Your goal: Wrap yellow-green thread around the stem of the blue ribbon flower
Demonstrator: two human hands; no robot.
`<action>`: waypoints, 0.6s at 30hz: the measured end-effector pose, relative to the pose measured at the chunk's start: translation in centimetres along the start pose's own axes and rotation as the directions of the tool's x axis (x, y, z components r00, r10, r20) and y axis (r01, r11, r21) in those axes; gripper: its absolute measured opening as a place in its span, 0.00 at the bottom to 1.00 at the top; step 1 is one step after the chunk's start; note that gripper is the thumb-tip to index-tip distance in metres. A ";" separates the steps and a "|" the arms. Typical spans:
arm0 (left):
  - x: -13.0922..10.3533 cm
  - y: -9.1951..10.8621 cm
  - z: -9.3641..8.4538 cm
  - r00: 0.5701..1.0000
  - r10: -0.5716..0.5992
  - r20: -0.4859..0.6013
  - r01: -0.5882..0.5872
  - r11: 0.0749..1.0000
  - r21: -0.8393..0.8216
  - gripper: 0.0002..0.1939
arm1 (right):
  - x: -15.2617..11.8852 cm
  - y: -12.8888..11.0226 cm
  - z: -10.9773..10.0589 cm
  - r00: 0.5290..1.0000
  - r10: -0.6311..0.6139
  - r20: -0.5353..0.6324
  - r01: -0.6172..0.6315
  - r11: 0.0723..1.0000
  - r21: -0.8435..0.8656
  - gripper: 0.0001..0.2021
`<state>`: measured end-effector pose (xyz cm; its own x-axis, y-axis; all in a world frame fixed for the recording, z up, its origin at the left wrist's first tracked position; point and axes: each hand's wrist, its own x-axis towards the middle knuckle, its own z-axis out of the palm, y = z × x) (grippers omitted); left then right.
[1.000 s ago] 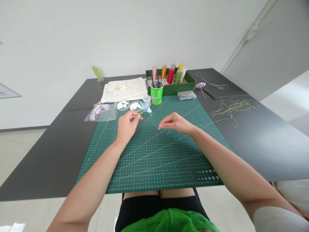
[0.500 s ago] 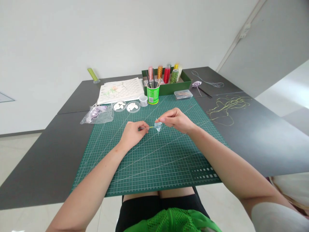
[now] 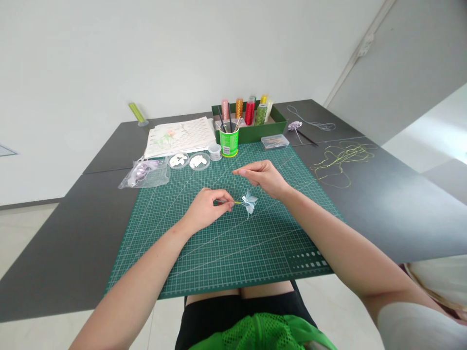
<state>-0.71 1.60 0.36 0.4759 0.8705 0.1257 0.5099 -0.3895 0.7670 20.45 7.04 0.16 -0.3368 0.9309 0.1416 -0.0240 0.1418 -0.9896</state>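
My left hand is closed in a pinch around the thin yellow-green stem of a pale blue artificial flower. The blossom points right, just above the green cutting mat, its petals spread. A short strand hangs below it. Up and to the right of the flower, my right hand is apart from the petals, with thumb and index finger pressed together. Whatever lies between those fingertips is too fine to make out.
Beyond my hands stand a green can of sticks, dishes of white pieces, and a box of thread spools. A plastic bag lies left, paper sheets behind it. Loose yellow-green thread spreads at the right.
My right fingers have left the petals and risen away from them. My left hand has moved the flower slightly right and nearer to me, and its petals now show more plainly.
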 end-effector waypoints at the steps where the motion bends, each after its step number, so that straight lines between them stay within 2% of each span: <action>1: 0.0 0.0 0.0 1.000 0.008 -0.002 -0.008 1.000 -0.010 0.08 | 0.0 0.0 0.0 1.000 -0.001 -0.010 0.001 1.000 -0.007 0.16; 10: -0.1 0.1 -0.3 0.999 0.045 -0.021 -0.047 0.995 -0.084 0.07 | 0.3 0.7 0.0 0.998 -0.015 -0.064 0.007 0.992 -0.124 0.15; 14: -0.1 0.2 -0.4 0.997 0.043 -0.072 -0.049 0.995 -0.089 0.06 | 0.6 1.4 -0.2 0.998 -0.031 -0.054 0.020 0.981 -0.192 0.14; 18: -0.1 0.1 -0.5 0.987 0.046 -0.154 -0.051 0.998 -0.024 0.06 | 0.9 2.1 -0.3 0.999 -0.043 -0.021 0.036 0.965 -0.259 0.15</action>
<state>-1.09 1.58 0.67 0.3832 0.8874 0.2564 0.4682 -0.4259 0.7742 20.42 8.25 -1.78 -0.3154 0.9309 0.1841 0.2089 0.2573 -0.9435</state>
